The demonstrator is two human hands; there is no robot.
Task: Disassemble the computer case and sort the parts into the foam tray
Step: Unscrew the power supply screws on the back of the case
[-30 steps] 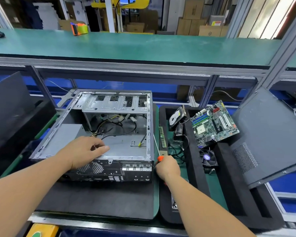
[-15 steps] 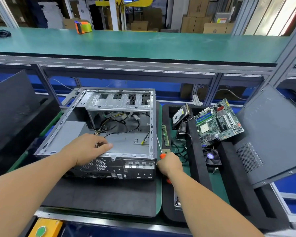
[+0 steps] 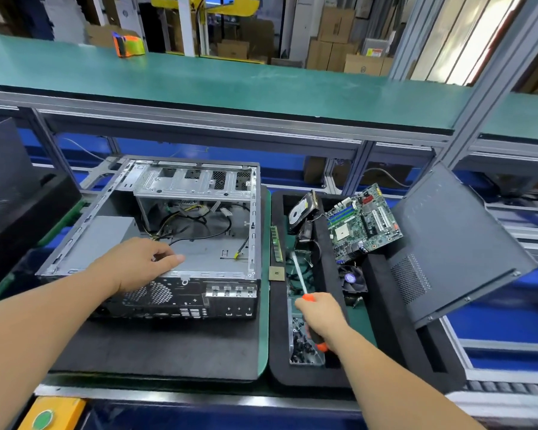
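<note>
— Biggest thing on the bench?
— Open computer case [image 3: 174, 231], lying on its side on a dark foam mat [image 3: 156, 349], loose black cables [image 3: 196, 225] inside.
— Next down?
— Black foam tray [image 3: 382, 293], just right of the case. Grey side panel [image 3: 460, 240] leaning tilted across its right end. Motherboard [image 3: 364, 221] propped in a middle slot, hard drive [image 3: 302, 211] standing to its left, cooling fan [image 3: 353, 279] below it.
— And the hands?
— Left hand [image 3: 137, 263] resting on the case's near rim, fingers loosely curled, gripping nothing. Right hand [image 3: 322, 315] over the tray, clenched around an orange-handled screwdriver [image 3: 302, 279], shaft pointing away.
— Smallest bits?
— Memory stick [image 3: 276, 243] and square processor chip [image 3: 276, 273] along the tray's left edge; clear box of screws [image 3: 302, 346] under the right wrist.
</note>
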